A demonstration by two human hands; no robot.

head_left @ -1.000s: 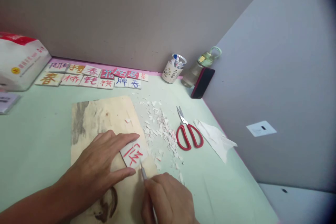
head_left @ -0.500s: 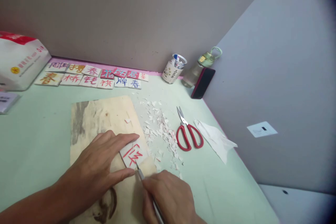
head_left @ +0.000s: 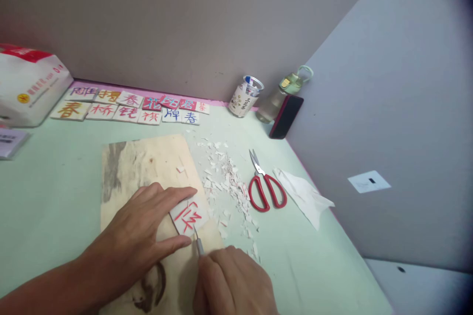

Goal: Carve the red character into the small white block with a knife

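A small white square tile [head_left: 185, 215] with a red character lies on a wooden board [head_left: 162, 155]. My left hand [head_left: 138, 224] grips it, with the index finger along its upper edge and the thumb at its lower edge. In my right hand [head_left: 236, 283] is a thin metal craft knife [head_left: 200, 246]. The blade tip touches or nearly touches the tile's lower edge, by the bottom of the red character. The rear of the knife is hidden behind my fingers.
White shavings [head_left: 231, 182] are scattered right of the board, before red-handled scissors [head_left: 262, 182] and a white tissue [head_left: 303, 199]. Several painted character tiles [head_left: 99, 110] line the back. A can [head_left: 242, 100], a bottle [head_left: 268, 104], a phone [head_left: 286, 117] and a white bag [head_left: 33, 91] stand around.
My right hand has shifted slightly down and tilted the knife, so its rear end no longer shows. The blade tip has moved slightly right. My left hand and the tile stay almost the same.
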